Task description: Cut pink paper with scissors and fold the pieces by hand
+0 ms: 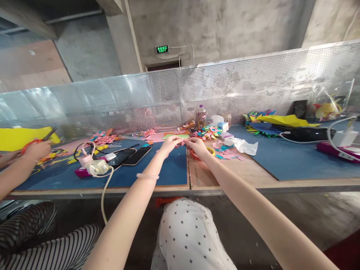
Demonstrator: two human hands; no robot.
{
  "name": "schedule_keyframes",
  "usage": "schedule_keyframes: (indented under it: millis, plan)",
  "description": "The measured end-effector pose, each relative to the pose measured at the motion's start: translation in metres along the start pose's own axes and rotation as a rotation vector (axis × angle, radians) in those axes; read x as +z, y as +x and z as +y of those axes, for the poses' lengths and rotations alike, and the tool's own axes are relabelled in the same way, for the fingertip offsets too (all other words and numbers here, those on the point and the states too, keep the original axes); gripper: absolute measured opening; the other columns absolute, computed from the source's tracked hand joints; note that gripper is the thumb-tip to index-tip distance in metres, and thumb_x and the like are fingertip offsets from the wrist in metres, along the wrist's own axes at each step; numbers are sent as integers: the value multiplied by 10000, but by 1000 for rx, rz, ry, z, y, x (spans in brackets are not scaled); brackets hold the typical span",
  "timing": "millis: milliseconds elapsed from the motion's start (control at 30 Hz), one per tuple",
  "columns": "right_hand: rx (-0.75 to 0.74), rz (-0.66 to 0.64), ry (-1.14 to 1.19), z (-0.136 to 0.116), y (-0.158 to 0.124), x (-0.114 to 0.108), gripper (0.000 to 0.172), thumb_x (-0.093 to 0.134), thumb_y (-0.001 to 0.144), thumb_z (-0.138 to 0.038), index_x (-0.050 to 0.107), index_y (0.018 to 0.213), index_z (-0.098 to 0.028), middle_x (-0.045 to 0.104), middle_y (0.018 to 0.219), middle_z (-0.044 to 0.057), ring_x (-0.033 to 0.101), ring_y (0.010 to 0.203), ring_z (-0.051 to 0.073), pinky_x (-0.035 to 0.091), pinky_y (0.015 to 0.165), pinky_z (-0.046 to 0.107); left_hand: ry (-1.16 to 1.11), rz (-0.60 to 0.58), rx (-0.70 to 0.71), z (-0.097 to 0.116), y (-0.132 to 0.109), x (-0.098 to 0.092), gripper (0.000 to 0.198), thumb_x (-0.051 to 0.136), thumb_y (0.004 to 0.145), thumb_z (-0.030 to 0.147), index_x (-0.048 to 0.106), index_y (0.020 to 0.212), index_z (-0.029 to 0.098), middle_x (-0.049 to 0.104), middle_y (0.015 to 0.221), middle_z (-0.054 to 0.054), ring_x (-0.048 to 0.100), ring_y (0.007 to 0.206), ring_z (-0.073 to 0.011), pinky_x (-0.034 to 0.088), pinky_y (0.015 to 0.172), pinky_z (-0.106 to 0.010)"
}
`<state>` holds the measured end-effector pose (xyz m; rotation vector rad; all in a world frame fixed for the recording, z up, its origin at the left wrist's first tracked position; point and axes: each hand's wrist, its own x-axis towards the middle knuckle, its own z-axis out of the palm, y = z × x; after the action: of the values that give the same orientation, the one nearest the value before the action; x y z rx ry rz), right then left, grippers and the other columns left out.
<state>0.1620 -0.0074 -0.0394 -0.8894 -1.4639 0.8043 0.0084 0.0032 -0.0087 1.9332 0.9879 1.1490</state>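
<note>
My left hand (170,143) and my right hand (197,145) meet over the middle of the workbench, fingers pinched together on a small pink paper piece (182,143) held between them. Under my right hand lies a pair of scissors with red and yellow loops (208,151). Pink and teal paper scraps (225,152) are scattered just right of it. A folded colourful paper flower (211,131) sits behind my hands.
Two phones (132,156) and a white cable (104,187) lie on the blue mat (168,172) at left. Another person's hand (36,150) with orange scissors cuts yellow paper at far left. A bottle (201,117), crumpled tissue (245,145) and yellow sheets (284,120) lie farther back.
</note>
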Motion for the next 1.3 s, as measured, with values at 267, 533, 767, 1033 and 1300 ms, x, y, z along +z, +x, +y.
schedule_keyframes:
  millis: [267, 533, 767, 1033, 1300]
  plan:
    - [28, -19, 77, 0, 0, -1, 283, 585, 669, -415, 590, 634, -135, 527, 567, -14, 433, 494, 79, 337, 484, 211, -61, -27, -58, 10, -3, 1, 259, 510, 739, 399, 623, 678, 173, 646, 735, -45, 594, 757, -177, 444, 641, -263]
    - [17, -21, 80, 1, 2, -2, 281, 588, 663, -409, 572, 587, -140, 528, 560, -7, 448, 498, 83, 340, 477, 209, -13, -38, -60, 6, -2, -1, 251, 547, 730, 406, 636, 741, 171, 658, 799, -50, 599, 802, -174, 448, 664, -256]
    - [60, 0, 190, 0, 1, -2, 211, 602, 652, -353, 596, 635, -143, 565, 607, 5, 485, 532, 91, 375, 504, 212, 7, -70, -64, 4, -2, -2, 303, 542, 741, 439, 651, 811, 165, 672, 879, -69, 604, 827, -177, 452, 691, -267]
    - [105, 6, 235, -4, 0, -3, 282, 598, 661, -413, 615, 687, -132, 564, 634, 17, 476, 554, 91, 355, 485, 203, 28, -89, -28, 2, 1, -1, 332, 557, 745, 433, 656, 866, 140, 676, 917, -94, 608, 823, -183, 442, 706, -279]
    - [107, 0, 291, 0, 2, -2, 302, 625, 635, -424, 632, 713, -133, 555, 617, 8, 464, 545, 91, 344, 488, 212, 66, -90, 11, 1, 1, -1, 318, 546, 763, 405, 668, 864, 129, 681, 909, -100, 611, 807, -183, 439, 705, -280]
